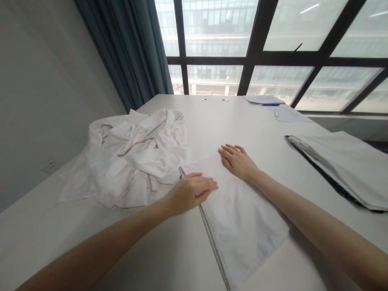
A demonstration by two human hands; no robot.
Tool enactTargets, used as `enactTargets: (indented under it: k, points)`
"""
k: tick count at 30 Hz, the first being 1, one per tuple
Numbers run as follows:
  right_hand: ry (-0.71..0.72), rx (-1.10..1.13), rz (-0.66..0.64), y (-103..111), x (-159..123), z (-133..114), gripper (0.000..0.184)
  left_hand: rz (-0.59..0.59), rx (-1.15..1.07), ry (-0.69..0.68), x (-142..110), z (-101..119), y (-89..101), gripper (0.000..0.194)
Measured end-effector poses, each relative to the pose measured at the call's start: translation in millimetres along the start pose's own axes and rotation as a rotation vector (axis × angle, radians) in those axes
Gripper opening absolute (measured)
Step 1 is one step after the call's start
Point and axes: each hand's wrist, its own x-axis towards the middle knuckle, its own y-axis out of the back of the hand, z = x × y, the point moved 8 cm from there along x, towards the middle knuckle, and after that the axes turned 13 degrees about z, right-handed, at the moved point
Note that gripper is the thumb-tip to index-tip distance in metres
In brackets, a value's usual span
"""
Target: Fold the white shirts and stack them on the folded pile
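A folded white cloth (242,226) lies flat on the white table in front of me, its layered edge running along the left side. My left hand (194,190) rests on that left edge near the far end, fingers stretched out over the fabric. At the far right corner of the cloth lies my right hand (235,159), palm down with its fingers spread. Just left of the cloth is a crumpled heap of white fabric (136,157), its near right part close to my left hand.
A stack of folded white cloth (348,161) with a dark edge lies to the right. Papers (263,99) and a blue pen (270,104) are at the table's (209,121) far right. Beyond stand a dark-framed window (250,60) and a blue curtain (133,52).
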Motion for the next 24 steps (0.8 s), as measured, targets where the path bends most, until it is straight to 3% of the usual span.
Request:
enactTargets:
  k: [2, 4, 9, 15, 20, 24]
  points:
    - [0.045, -0.004, 0.053, 7, 0, -6, 0.044, 0.015, 0.155, 0.072, -1, -19, 2.0, 0.035]
    - [0.089, 0.006, 0.067, 10, 0, -10, 0.04, -0.05, 0.266, 0.116, -3, -34, 1.7, 0.049]
    - [0.211, 0.074, 0.027, 10, -7, -29, 0.032, -0.223, 0.27, 0.147, -8, -51, -1.2, 0.051]
    - [0.247, 0.291, -0.004, 30, -40, -65, 0.04, -0.227, 0.255, 0.14, -10, -53, -2.2, 0.051]
    - [0.352, 0.388, -0.167, 41, -74, -102, 0.049, -0.188, 0.275, 0.089, -9, -49, -0.2, 0.05]
    - [0.399, 0.399, -0.267, 48, -92, -116, 0.051, -0.208, 0.288, 0.087, -10, -48, -0.7, 0.05]
